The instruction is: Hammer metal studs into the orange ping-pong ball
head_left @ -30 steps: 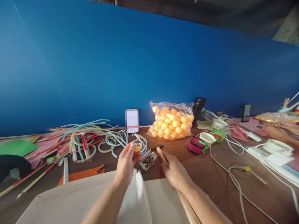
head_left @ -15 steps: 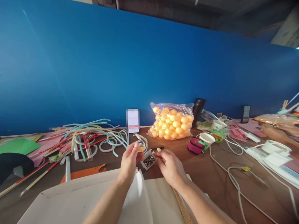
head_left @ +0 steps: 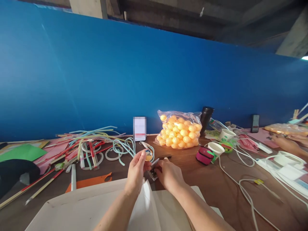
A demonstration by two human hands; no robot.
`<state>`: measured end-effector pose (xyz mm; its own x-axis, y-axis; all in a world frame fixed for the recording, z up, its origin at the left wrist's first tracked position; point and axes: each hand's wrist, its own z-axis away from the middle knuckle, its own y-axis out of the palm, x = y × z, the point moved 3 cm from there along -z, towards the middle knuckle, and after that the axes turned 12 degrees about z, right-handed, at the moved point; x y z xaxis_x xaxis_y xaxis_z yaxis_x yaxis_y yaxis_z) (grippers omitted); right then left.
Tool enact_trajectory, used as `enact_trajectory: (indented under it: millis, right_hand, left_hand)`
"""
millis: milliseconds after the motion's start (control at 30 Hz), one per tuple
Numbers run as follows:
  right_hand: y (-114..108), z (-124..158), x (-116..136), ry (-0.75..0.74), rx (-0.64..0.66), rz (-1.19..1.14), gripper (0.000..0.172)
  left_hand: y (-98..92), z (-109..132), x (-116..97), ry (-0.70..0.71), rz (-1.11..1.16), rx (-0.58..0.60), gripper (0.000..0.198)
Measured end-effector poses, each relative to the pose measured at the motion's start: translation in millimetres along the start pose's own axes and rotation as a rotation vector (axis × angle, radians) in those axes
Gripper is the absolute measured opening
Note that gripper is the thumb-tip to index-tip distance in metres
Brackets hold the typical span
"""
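Near the middle of the table (head_left: 187,162), head view: left hand (head_left: 136,168) pinches a small shiny ball, metallic above and yellow below (head_left: 148,156), between thumb and fingers, raised off the surface. Right hand (head_left: 169,175) has come in from just right of a small white cardboard box of tiny metallic pieces (head_left: 153,178); its fingers now lie over the box and hide part of the contents. Whether they grasp anything: cannot tell. Pale wooden tip seen by those fingers half a second ago is out of sight. Judged: work now centres on the box's pieces, ball kept close by.

Edges: far edge runs along the blue wall (head_left: 144,70); clear plastic bag of orange balls (head_left: 179,132) sits just short of it. Near edge hidden beneath a broad white sheet (head_left: 91,208) under the forearms. Toward the left edge, tangled coloured tubes and sticks (head_left: 89,144) crowd the surface. Most room, as judged: rightward, brown tabletop between right hand and magenta fabric pouch (head_left: 204,156), though a loose white cable (head_left: 231,175) limits reach toward the right edge.
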<state>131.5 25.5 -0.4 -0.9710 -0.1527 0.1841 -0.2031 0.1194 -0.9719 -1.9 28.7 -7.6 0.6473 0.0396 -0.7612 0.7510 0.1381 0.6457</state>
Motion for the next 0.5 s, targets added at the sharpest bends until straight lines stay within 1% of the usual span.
enact_trajectory:
  millis: [267, 500]
  right_hand:
    - [11, -2, -14, -0.001, -0.012, -0.14, 0.006]
    - [7, 2, -19, -0.014, -0.041, -0.339, 0.006]
  left_hand:
    - [-1.0, -1, 2, -0.013, -0.001, -0.001, 0.048]
    - [-3.1, -1, 2, -0.009, -0.013, 0.001, 0.051]
